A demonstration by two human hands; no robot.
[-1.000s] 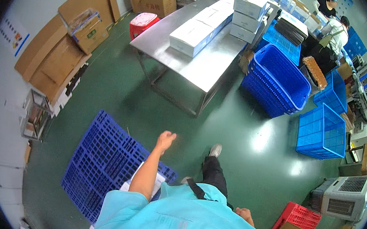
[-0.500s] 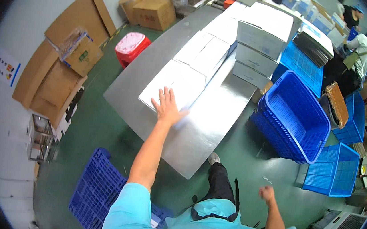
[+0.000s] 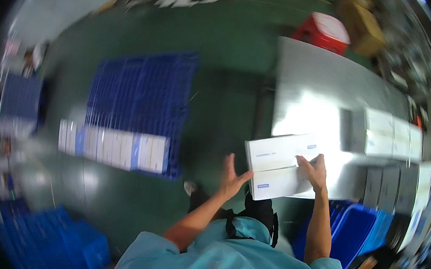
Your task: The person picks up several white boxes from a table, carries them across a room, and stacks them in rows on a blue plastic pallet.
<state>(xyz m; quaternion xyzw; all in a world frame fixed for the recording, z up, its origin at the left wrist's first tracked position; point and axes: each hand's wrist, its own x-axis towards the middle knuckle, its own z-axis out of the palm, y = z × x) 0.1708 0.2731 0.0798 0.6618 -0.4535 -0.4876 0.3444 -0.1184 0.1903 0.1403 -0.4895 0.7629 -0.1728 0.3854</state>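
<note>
A white carton [image 3: 280,165] with a seam across its top and small blue labels lies tilted over the near left corner of the metal table. My right hand [image 3: 315,174] is on its right part, fingers bent over the top. At its left edge is my left hand [image 3: 233,179], fingers spread and thumb at the carton's side; whether the thumb presses on it cannot be told. Left of me, a row of white boxes [image 3: 114,147] stands along the near side of a blue plastic pallet [image 3: 145,82].
More white cartons [image 3: 391,133] sit on the metal table's [image 3: 305,81] right part. Blue crates [image 3: 345,227] stand at the lower right, others [image 3: 55,236] at the lower left. A red stool [image 3: 325,33] is beyond the table. The green floor [image 3: 224,98] separates pallet and table.
My view has swung left, bringing the pallet and its boxes into sight. My right hand has come up from my side onto the carton. My left hand is now at the carton's left edge.
</note>
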